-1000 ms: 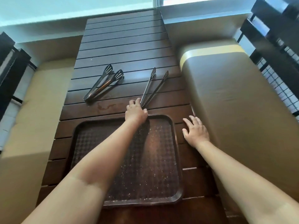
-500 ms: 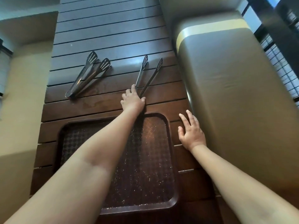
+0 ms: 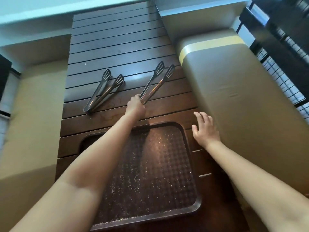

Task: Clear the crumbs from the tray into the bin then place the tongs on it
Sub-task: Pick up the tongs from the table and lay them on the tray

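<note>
The left hand (image 3: 135,106) is closed around the hinge end of the right tongs (image 3: 156,83), which lie on the slatted desk (image 3: 117,47) just beyond the tray (image 3: 190,148). The tray is covered in crumbs, so I think these tongs should be lifted aside, not put on it. The right hand (image 3: 204,129) hovers with fingers spread, beside the tray's right rim. A second pair of tongs (image 3: 103,92) lies further left.
</note>
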Motion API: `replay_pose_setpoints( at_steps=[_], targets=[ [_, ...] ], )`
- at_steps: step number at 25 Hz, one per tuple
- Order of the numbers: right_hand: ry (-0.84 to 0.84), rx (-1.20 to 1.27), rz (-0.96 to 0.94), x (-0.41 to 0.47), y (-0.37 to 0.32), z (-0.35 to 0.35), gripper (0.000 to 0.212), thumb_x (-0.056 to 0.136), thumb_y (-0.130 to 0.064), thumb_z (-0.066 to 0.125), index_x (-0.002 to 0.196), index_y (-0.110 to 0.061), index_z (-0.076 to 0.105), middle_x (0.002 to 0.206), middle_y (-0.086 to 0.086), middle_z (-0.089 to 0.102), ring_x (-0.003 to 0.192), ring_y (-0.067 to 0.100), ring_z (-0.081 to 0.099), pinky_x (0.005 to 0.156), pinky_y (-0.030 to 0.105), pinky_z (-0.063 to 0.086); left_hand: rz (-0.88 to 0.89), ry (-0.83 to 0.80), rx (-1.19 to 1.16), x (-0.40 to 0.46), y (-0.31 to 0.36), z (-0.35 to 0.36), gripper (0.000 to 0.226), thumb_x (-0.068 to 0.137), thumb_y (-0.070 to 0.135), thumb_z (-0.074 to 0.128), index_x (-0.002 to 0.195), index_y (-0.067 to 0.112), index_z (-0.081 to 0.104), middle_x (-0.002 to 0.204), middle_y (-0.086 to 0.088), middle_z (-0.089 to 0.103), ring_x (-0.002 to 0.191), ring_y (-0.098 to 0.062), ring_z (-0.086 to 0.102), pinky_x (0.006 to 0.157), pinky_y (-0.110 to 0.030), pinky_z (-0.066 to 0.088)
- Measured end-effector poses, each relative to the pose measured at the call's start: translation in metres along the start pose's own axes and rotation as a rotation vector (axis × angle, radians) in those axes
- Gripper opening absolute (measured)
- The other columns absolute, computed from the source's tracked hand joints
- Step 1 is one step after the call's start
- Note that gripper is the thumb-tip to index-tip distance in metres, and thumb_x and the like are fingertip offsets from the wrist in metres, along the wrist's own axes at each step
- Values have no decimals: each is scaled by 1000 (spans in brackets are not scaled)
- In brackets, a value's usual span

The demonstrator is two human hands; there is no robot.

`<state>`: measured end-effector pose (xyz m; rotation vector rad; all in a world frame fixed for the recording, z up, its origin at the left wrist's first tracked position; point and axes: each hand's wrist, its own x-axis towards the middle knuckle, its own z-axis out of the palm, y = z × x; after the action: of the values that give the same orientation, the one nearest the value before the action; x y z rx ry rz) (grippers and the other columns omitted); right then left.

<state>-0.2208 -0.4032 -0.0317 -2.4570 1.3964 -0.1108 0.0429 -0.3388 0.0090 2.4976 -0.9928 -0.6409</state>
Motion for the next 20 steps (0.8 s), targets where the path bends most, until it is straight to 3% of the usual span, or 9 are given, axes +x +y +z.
replay_pose_setpoints(
  at_steps=[4, 6, 10, 13, 16, 20],
  targets=[
    [386, 184, -186, 4, -60, -47, 47, 84, -19, 51, 128, -4, 49, 129, 21, 48, 118, 39, 46, 98, 47, 38, 229, -69, 175, -39, -23, -40, 55, 86, 8, 50, 138, 11, 34, 136, -14, 41, 123, -32, 37, 106, -39, 28],
    [424, 190, -233, 3, -86, -59, 47, 84, -20, 48, 129, -6, 48, 133, 19, 47, 122, 38, 44, 101, 49, 36, 352, -78, 257, -58, -36, -54, 56, 85, 7, 51, 138, 12, 35, 135, -13, 41, 121, -32, 37, 105, -37, 28],
    [78, -30, -268, -3, -113, -57, 50, 88, -18, 47, 138, -20, 41, 146, 4, 38, 138, 24, 26, 113, 48, 16, 523, -125, 456, -86, -55, -63, 54, 86, 12, 51, 137, 17, 36, 136, -6, 42, 122, -27, 37, 103, -36, 31],
    [-206, -199, -338, -22, -124, -42, 43, 90, -19, 43, 132, -24, 45, 136, 0, 50, 125, 23, 43, 104, 41, 32, 614, -147, 531, -98, -63, -60, 51, 87, 12, 49, 137, 20, 38, 135, -3, 43, 120, -25, 38, 101, -34, 32],
    [-262, -105, -279, -41, -126, -29, 36, 90, -18, 41, 123, -24, 52, 122, 4, 60, 111, 27, 54, 86, 34, 44, 659, -117, 508, -102, -69, -58, 49, 87, 13, 50, 134, 26, 42, 136, 1, 43, 125, -22, 33, 104, -34, 28],
    [-242, 105, -95, -59, -129, -19, 30, 91, -17, 44, 116, -21, 60, 111, 9, 65, 98, 31, 60, 73, 29, 43, 415, 123, 53, -120, -67, -44, 56, 82, 29, 60, 134, 30, 41, 143, -1, 31, 135, -23, 20, 111, -37, 19]
  ],
)
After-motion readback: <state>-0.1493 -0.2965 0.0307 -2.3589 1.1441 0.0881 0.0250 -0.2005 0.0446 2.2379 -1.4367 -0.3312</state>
